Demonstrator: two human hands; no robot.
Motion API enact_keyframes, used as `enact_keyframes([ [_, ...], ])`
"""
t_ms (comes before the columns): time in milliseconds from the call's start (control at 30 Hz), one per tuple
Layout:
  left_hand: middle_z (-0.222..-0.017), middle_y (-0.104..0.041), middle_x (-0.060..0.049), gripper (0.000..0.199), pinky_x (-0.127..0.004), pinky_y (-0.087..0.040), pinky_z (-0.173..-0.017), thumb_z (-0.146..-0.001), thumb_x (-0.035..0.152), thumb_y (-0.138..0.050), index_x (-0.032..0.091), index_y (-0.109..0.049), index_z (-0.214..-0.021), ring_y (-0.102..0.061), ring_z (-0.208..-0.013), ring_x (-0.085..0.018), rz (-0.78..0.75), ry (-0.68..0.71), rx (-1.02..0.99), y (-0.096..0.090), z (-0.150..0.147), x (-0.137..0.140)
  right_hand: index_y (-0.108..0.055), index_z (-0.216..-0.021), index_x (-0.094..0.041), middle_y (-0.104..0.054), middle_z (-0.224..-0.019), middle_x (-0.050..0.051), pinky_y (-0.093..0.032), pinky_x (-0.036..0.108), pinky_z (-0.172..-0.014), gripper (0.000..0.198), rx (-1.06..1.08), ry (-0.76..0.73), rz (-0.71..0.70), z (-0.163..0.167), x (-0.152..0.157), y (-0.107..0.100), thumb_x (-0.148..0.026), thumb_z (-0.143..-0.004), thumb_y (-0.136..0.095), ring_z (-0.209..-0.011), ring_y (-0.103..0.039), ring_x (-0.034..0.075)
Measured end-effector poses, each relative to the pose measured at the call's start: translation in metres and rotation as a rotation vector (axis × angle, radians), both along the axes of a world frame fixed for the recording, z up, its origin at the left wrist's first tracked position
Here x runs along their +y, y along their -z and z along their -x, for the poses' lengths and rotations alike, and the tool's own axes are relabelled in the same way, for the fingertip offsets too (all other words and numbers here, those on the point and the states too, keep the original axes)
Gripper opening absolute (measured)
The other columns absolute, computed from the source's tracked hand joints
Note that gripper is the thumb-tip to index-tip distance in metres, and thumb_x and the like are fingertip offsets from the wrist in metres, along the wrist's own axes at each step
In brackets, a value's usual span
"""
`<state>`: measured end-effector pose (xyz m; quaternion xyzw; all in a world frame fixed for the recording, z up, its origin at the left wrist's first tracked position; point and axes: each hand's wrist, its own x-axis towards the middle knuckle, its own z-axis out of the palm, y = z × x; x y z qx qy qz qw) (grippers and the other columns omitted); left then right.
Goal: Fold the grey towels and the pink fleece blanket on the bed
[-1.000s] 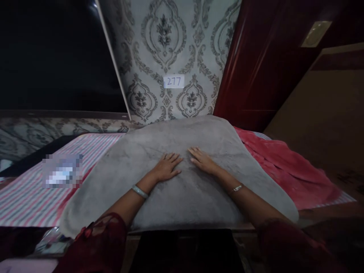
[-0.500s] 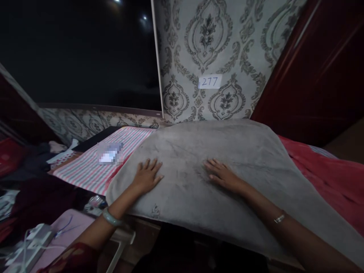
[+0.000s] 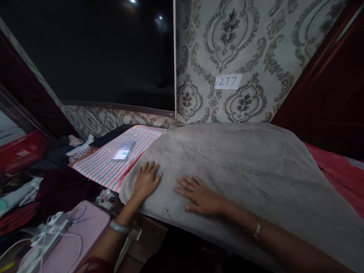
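A grey plush blanket (image 3: 241, 167) is seen spread flat across a raised surface, filling the middle and right of the view and reaching back to a patterned wall. Both hands are laid palm down on its near left part. The left hand (image 3: 147, 181) is placed by the blanket's left corner, fingers spread and flat, gripping nothing; a pale bangle (image 3: 121, 226) is worn on that wrist. The right hand (image 3: 201, 197) is pressed just beside it, fingers stretched out toward the left, also flat and holding nothing, with a thin bracelet (image 3: 257, 229) at the wrist. A pink and grey striped sheet (image 3: 108, 167) is shown under the blanket, left uncovered at the left. A red blanket (image 3: 341, 170) is visible beneath the grey one at the right edge. On the wall, a small white label marked 277 (image 3: 228, 81) is fixed beside a large dark screen (image 3: 96, 53). A pink case (image 3: 76, 239) with white cables is seen at the lower left.
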<state>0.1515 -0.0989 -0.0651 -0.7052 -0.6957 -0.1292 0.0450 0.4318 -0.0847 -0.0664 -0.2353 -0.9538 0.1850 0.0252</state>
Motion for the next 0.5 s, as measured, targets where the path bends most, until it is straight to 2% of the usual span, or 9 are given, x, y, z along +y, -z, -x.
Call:
enact_keyframes([
  [67, -0.150, -0.054, -0.011, 0.045, -0.056, -0.033, -0.119, -0.098, 0.039, -0.045, 0.020, -0.064, -0.134, -0.043, -0.144, -0.033, -0.058, 0.024, -0.082, 0.006, 0.008, 0.001, -0.030, -0.159, -0.037, -0.019, -0.168, 0.002, -0.008, 0.052, -0.126, 0.072, 0.035, -0.122, 0.094, 0.003, -0.018, -0.004, -0.070, -0.097, -0.042, -0.156, -0.011, 0.027],
  [133, -0.143, -0.061, -0.011, 0.040, -0.052, -0.038, -0.116, -0.096, 0.036, -0.045, 0.020, -0.069, -0.125, -0.051, -0.137, -0.031, -0.143, 0.046, -0.184, 0.012, 0.015, 0.002, -0.032, -0.158, -0.037, -0.023, -0.167, 0.001, -0.010, 0.048, -0.126, 0.067, 0.063, -0.126, 0.121, 0.006, -0.012, -0.010, -0.067, -0.099, -0.041, -0.155, -0.014, 0.025],
  [200, -0.136, -0.065, -0.012, 0.038, -0.049, -0.045, -0.111, -0.094, 0.034, -0.045, 0.019, -0.071, -0.118, -0.058, -0.129, -0.029, -0.253, 0.027, -0.280, 0.019, 0.021, 0.003, -0.033, -0.159, -0.034, -0.023, -0.167, 0.003, -0.012, 0.048, -0.126, 0.062, 0.091, 0.003, 0.052, 0.010, 0.018, -0.014, -0.059, -0.103, -0.036, -0.155, -0.015, 0.025],
  [267, -0.133, -0.067, -0.013, 0.037, -0.048, -0.048, -0.108, -0.092, 0.031, -0.046, 0.018, -0.072, -0.114, -0.061, -0.124, -0.029, -0.339, -0.024, -0.322, 0.022, 0.023, 0.003, -0.032, -0.160, -0.029, -0.021, -0.168, 0.005, -0.013, 0.050, -0.126, 0.062, 0.101, 0.210, -0.057, 0.016, 0.059, -0.014, -0.055, -0.104, -0.032, -0.155, -0.014, 0.028],
  [367, -0.129, -0.069, -0.013, 0.032, -0.051, -0.045, -0.110, -0.089, 0.029, -0.051, 0.018, -0.073, -0.110, -0.061, -0.124, -0.031, -0.344, -0.071, -0.257, 0.024, 0.018, 0.001, -0.027, -0.162, -0.022, -0.019, -0.167, 0.011, -0.019, 0.057, -0.123, 0.065, 0.022, 0.444, -0.122, 0.028, 0.102, -0.007, -0.052, -0.104, -0.030, -0.154, -0.016, 0.033],
  [433, -0.128, -0.069, -0.014, 0.030, -0.052, -0.043, -0.112, -0.088, 0.027, -0.053, 0.018, -0.074, -0.109, -0.059, -0.126, -0.032, -0.307, -0.083, -0.198, 0.024, 0.013, 0.000, -0.027, -0.161, -0.023, -0.018, -0.168, 0.012, -0.018, 0.062, -0.121, 0.066, -0.035, 0.427, -0.153, 0.038, 0.102, 0.000, -0.055, -0.103, -0.032, -0.154, -0.016, 0.036],
  [500, -0.129, -0.068, -0.014, 0.031, -0.052, -0.043, -0.111, -0.089, 0.026, -0.053, 0.018, -0.073, -0.111, -0.058, -0.128, -0.033, -0.279, -0.092, -0.169, 0.023, 0.009, -0.002, -0.029, -0.160, -0.028, -0.017, -0.168, 0.009, -0.012, 0.064, -0.121, 0.067, -0.049, 0.277, -0.159, 0.047, 0.082, 0.004, -0.060, -0.102, -0.035, -0.154, -0.013, 0.037],
])
